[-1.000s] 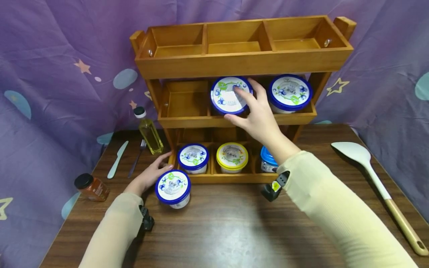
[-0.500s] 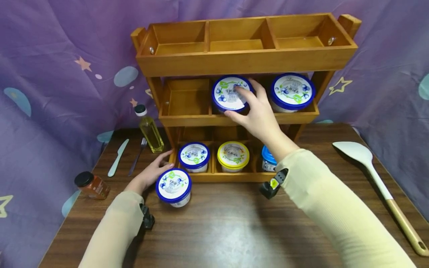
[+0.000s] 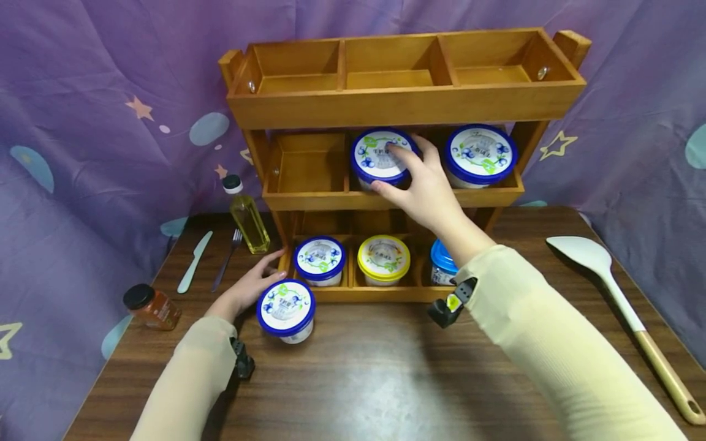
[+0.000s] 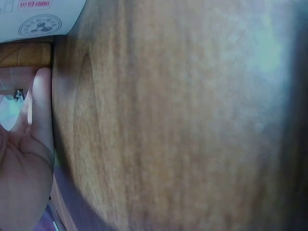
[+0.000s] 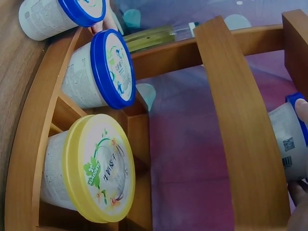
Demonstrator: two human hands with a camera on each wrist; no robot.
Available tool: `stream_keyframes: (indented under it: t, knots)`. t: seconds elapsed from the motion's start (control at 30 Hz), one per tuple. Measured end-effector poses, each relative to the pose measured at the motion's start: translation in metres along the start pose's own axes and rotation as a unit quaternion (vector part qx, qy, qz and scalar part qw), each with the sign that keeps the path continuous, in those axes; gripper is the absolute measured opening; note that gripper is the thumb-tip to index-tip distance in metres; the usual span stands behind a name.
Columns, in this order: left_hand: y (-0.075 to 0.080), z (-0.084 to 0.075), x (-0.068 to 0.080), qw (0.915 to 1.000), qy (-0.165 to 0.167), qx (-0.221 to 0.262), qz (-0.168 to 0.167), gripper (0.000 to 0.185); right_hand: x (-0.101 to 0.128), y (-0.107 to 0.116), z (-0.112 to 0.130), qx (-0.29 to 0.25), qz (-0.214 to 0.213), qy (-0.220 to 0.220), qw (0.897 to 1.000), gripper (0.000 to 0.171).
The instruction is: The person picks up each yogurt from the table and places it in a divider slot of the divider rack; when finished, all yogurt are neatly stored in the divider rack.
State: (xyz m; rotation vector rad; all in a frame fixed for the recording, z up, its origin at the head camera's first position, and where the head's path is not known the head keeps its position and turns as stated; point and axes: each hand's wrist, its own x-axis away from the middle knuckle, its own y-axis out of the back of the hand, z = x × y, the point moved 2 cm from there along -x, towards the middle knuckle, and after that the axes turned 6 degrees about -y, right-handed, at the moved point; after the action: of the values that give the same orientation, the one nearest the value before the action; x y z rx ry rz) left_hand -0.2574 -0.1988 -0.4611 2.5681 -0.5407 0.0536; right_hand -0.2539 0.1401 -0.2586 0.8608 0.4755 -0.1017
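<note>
Where the head view looks down on the wooden rack (image 3: 386, 110): right hand (image 3: 427, 193) curled round the blue-lidded tub (image 3: 382, 158) in the middle compartment of the middle tier, fingertips on the lid, thumb at its lower edge. Left hand (image 3: 249, 288) flat and relaxed on the tabletop (image 3: 375, 373), just beside a second blue-lidded tub (image 3: 285, 310) in front of the rack.

Left wrist view: fingers (image 4: 41, 110) straight along the tabletop, holding nothing.

Right wrist view: tub wall (image 5: 288, 144) behind the rack's rail, fingertip at its rim; yellow-lidded tub (image 5: 94, 168) in the tier beneath.
</note>
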Motion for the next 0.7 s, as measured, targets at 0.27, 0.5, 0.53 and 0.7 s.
stream_keyframes:
  t: [0.27, 0.5, 0.53, 0.7]
  knots:
    - [0.001, 0.001, -0.001, 0.9998, -0.002, 0.018, -0.001, 0.067, 0.006, -0.003, -0.002, 0.011, 0.013, -0.009, 1.0, 0.075]
    - [0.0, -0.001, 0.0, 1.0, -0.004, 0.0, -0.002, 0.068, 0.016, -0.002, -0.006, 0.004, 0.024, -0.011, 1.0, 0.081]
    - [0.0, -0.001, 0.001, 1.0, -0.005, -0.003, -0.002, 0.068, 0.018, -0.002, -0.007, 0.003, 0.023, -0.008, 1.0, 0.081]
    - [-0.001, -0.001, 0.001, 1.0, -0.005, -0.001, -0.003, 0.068, 0.032, 0.001, -0.009, 0.01, 0.017, 0.022, 1.0, 0.081]
